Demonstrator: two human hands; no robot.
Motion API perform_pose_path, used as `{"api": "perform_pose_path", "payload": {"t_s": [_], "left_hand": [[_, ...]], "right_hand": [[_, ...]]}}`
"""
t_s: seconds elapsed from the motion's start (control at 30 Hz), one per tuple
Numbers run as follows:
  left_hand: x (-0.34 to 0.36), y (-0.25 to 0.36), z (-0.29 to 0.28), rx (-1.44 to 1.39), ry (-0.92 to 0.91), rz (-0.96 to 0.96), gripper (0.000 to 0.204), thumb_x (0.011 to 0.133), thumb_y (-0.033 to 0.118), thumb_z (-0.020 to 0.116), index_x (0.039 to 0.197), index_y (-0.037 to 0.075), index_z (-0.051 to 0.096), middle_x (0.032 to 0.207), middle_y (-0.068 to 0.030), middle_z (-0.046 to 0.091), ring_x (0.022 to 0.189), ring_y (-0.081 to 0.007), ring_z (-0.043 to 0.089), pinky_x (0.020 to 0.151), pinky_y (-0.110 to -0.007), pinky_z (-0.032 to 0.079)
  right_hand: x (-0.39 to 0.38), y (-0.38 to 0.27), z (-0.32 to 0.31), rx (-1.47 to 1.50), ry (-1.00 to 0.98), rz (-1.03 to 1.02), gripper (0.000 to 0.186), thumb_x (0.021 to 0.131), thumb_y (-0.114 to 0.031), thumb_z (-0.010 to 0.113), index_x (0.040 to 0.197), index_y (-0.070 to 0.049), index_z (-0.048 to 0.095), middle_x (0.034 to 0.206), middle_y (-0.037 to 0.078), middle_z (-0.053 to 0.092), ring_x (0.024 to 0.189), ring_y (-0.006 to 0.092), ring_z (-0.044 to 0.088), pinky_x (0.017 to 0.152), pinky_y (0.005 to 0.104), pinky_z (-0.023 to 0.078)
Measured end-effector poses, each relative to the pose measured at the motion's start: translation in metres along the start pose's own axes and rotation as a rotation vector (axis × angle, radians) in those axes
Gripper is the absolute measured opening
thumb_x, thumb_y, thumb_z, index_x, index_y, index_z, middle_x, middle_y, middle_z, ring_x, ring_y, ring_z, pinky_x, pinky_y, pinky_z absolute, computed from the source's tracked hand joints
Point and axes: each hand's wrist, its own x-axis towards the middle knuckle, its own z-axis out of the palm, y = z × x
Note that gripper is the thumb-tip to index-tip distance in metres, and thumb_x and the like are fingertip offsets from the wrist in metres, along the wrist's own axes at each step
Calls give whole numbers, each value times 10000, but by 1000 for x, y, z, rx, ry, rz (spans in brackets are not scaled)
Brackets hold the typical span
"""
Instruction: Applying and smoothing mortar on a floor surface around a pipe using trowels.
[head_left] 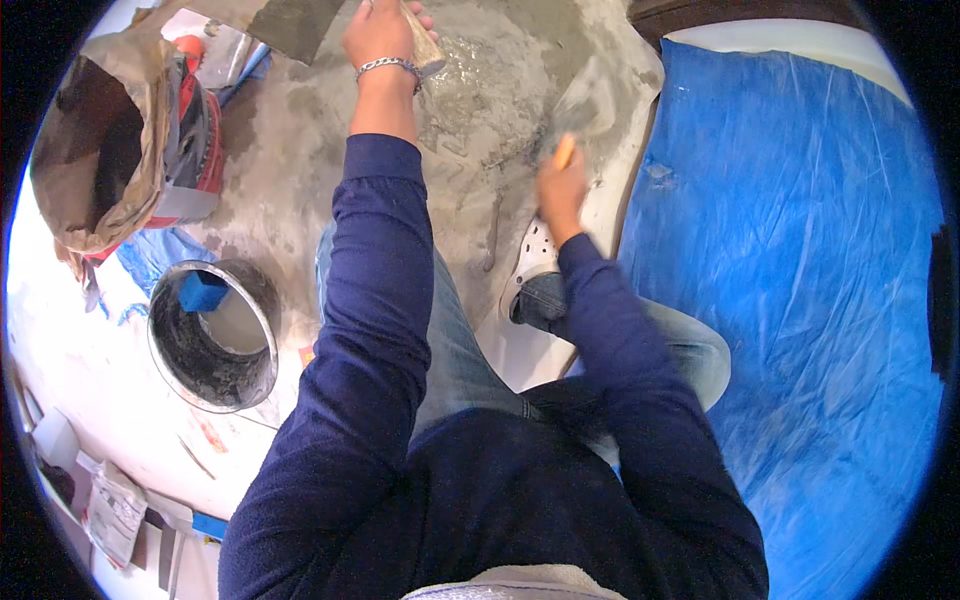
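My left hand [382, 38], with a chain bracelet at the wrist, is closed around a thick pale wooden handle [422, 48] at the far edge of the view. A flat grey plate [296, 28] lies left of that hand; whether it joins the handle I cannot tell. My right hand [562, 190] grips the orange handle [565, 150] of a hand tool. Motion blurs its blade end, so its exact kind does not show. Beneath both hands spreads wet grey mortar [470, 100], shiny and uneven between them.
A black bucket [262, 300] with a blue block [203, 291] inside stands at the left. Behind it is an open paper sack [150, 110]. Blue sheeting [780, 260] covers the right side. My white clog [536, 250] rests at the mortar's edge.
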Motion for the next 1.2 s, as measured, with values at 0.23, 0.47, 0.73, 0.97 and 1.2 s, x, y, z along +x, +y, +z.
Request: {"api": "perform_pose_path", "payload": {"t_s": [0.23,0.47,0.73,0.97,1.2], "left_hand": [[-2,-8,0,38,-27,12,345,952,328,567,1057,8,645,715,-62,595,553,-188,587,489,-337,492],[-9,4,-8,174,-9,53,357,947,338,582,1031,-3,648,737,-72,607,548,-192,587,484,-338,491],[-20,16,-13,251,33,43,318,945,312,571,932,5,653,718,-70,618,547,-178,593,480,-324,479],[-19,15,-24,372,7,188,328,952,332,572,977,17,660,722,-57,624,546,-163,595,478,-308,484],[-13,10,-18,322,-5,131,321,957,327,566,1000,22,659,706,-49,603,527,-154,590,452,-300,483]], "right_hand": [[161,15,-110,-453,-232,-336,419,897,-368,577,1267,-173,561,1015,224,679,1023,415,627,864,476,485],[93,49,-103,-455,-1368,-330,467,821,-498,695,1134,-153,716,1046,124,723,956,289,676,863,373,510],[92,53,-42,-659,-1577,-404,448,787,-442,732,1098,-120,728,1017,128,726,918,284,671,815,391,506],[116,13,-30,-584,-1399,-517,438,839,-426,722,1113,-84,719,1064,143,718,1000,261,660,869,350,488],[145,17,-43,-392,-1289,-550,478,846,-475,700,1123,-85,714,946,134,725,842,241,666,745,367,511]]}}
